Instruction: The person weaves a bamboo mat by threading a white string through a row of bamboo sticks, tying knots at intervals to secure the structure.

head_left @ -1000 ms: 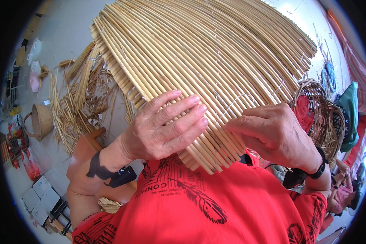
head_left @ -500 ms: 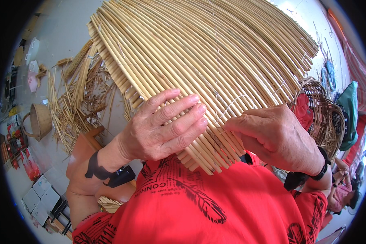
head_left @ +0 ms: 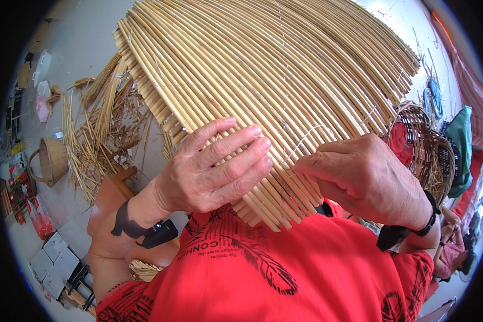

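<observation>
A mat of straw-coloured stalks (head_left: pixel 241 80), joined by rows of pale stitching, spreads from my lap up past the top of the view. My left hand (head_left: pixel 220 163) lies on its near left part, fingers stretched out and flat on the stalks. At the near right part, my right hand (head_left: pixel 367 174) is closed in a pinch against the stalks. A loop of pale thread (head_left: pixel 311 130) arches over the mat and runs to this hand's fingers. The fingertips are partly hidden, so a needle cannot be made out.
Loose straw (head_left: pixel 99 145) is heaped on the floor at left, near a woven basket (head_left: pixel 53 161) and a wooden seat edge (head_left: pixel 110 206). At right stands a dark wicker basket (head_left: pixel 429 145) with red cloth (head_left: pixel 400 145). Another person's hands (head_left: pixel 452 228) show at far right.
Almost nothing differs. My right wrist and forearm have shifted very slightly to the right; both hands keep their places on the mat.
</observation>
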A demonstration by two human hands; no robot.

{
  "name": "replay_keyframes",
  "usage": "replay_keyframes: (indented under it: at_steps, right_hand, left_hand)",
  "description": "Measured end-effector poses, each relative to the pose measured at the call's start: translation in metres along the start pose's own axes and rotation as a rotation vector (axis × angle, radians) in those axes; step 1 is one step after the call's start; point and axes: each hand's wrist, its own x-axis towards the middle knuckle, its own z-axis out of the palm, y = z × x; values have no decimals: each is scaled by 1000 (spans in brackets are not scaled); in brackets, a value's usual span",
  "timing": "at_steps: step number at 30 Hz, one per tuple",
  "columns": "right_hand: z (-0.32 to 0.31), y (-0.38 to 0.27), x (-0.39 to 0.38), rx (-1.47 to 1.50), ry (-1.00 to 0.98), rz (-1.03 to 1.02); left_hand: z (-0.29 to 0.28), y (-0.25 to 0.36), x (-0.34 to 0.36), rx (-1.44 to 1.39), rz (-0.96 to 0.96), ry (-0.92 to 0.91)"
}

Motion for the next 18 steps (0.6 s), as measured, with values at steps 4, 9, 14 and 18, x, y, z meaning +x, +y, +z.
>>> replay_keyframes:
  at_steps: [4,9,14,18]
  right_hand:
    - [-5,-3,7,-51,-10,-33]
    - [-19,-12,29,-324,-142,-123]
    - [-17,-19,41,-330,-137,-219]
    - [-10,-21,45,-368,-135,-283]
  left_hand:
    - [1,0,0,-6,0,3]
    - [1,-3,0,0,16,11]
    - [-7,-5,3,26,24,20]
    - [-10,-6,2,10,55,15]
